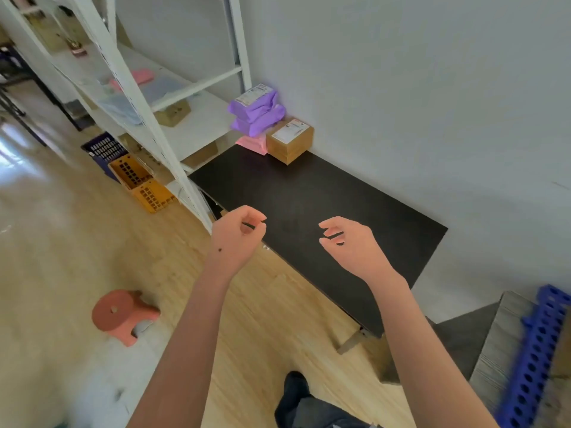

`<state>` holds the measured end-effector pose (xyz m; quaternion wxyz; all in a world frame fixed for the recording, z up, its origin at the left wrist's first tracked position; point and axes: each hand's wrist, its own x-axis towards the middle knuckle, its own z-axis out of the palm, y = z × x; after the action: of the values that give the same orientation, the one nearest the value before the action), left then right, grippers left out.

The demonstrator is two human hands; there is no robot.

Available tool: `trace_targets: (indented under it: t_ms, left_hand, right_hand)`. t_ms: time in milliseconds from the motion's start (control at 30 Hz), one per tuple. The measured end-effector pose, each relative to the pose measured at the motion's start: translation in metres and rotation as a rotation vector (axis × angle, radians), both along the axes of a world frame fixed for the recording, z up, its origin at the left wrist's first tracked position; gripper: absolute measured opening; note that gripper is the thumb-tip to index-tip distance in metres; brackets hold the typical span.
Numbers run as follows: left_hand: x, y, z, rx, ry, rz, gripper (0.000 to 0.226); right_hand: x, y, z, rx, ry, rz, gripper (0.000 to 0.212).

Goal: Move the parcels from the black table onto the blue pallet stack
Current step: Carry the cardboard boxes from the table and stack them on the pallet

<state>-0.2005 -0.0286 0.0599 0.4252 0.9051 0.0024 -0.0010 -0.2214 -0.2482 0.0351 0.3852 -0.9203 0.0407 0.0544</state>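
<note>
The black table (324, 211) stands against the white wall. At its far corner sit a brown cardboard parcel (289, 140) with a white label, two stacked purple bag parcels (256, 112) and a flat pink parcel (254, 144). My left hand (236, 233) hovers over the table's near left edge, fingers loosely curled, holding nothing. My right hand (349, 242) hangs above the table's middle, fingers relaxed and empty. Both hands are well short of the parcels. The blue pallet stack (537, 350) shows at the lower right edge.
A white metal shelf rack (129, 88) stands left of the table with cloths and a box on it. Orange (140, 186) and blue crates (103, 149) sit on the wooden floor below it. A small pink stool (122, 313) stands on the floor at left.
</note>
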Motion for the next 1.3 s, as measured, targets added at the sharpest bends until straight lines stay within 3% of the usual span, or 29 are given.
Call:
trace_targets:
  t_ms: [567,967,1300]
  left_hand:
    - [0.150,0.017,-0.019,-0.060,0.085,-0.097,0.019]
    - [0.320,0.065,-0.011,-0.012,0.068,-0.298,0.021]
    - [0.430,0.074,-0.041,-0.015,0.115,-0.496,0.020]
  right_hand:
    - [0.120,0.022,0.003,-0.006,0.056,-0.095,0.029]
    - [0.252,0.092,0.013,0.004,0.040,-0.262,0.031]
    - [0.331,0.127,-0.002,0.029,0.086,-0.391,0.034]
